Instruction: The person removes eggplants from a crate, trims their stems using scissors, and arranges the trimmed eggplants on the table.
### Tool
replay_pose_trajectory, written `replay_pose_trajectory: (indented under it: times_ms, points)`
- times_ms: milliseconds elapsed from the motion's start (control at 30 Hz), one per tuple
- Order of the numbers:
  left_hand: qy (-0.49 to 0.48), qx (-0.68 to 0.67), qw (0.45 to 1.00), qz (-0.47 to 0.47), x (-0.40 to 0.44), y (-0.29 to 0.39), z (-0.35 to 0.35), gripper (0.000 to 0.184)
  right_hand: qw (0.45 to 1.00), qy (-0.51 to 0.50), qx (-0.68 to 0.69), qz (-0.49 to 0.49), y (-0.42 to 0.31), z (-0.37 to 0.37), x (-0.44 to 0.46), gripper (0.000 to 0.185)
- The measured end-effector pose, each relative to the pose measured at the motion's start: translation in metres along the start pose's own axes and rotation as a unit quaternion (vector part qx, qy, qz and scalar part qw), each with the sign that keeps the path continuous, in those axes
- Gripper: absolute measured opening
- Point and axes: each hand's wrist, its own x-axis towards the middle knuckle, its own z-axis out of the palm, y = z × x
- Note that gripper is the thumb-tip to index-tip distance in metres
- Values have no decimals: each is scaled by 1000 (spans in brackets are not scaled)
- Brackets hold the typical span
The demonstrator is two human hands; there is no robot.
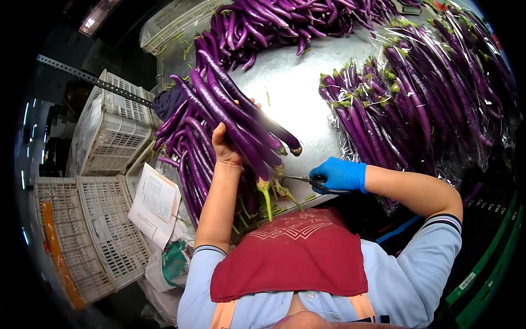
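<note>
Bare and wrapped around several long purple eggplants (233,118), my left hand (226,147) holds the bunch above the metal table. Their stem ends point toward my apron, and one long green stem (266,200) hangs down. My right hand (338,176), in a blue glove, is closed on scissors (296,178). The narrow metal blades reach the stem ends at the lower right of the bunch; whether they touch a stem is hard to tell. Fingers of my left hand are partly hidden behind the eggplants.
Loose eggplants (192,159) lie left of my hand, with a large pile (263,22) at the back. Bagged eggplants (405,104) cover the right of the metal table (296,77). White crates (109,225) and papers (156,203) are at left. Stem scraps lie near my apron.
</note>
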Motion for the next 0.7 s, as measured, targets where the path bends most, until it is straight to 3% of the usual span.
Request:
replay_pose_trajectory:
  times_ms: [33, 433, 600, 633, 700]
  points:
    - [10, 7, 1000, 2, 1, 1, -1, 62, 998, 36, -47, 3, -1, 1, -2, 30]
    - [-20, -31, 999, -9, 9, -13, 8, 67, 998, -43, -3, -42, 2, -7, 20, 34]
    - [74, 17, 996, -53, 15, -12, -1, 61, 998, -1, -53, -40, 14, -5, 17, 22]
    - [74, 12, 996, -55, 15, -9, -4, 48, 996, 5, -68, -48, 22, 0, 14, 21]
    - [64, 23, 996, -55, 16, -2, 0, 48, 996, -66, -42, -50, 32, -2, 4, 29]
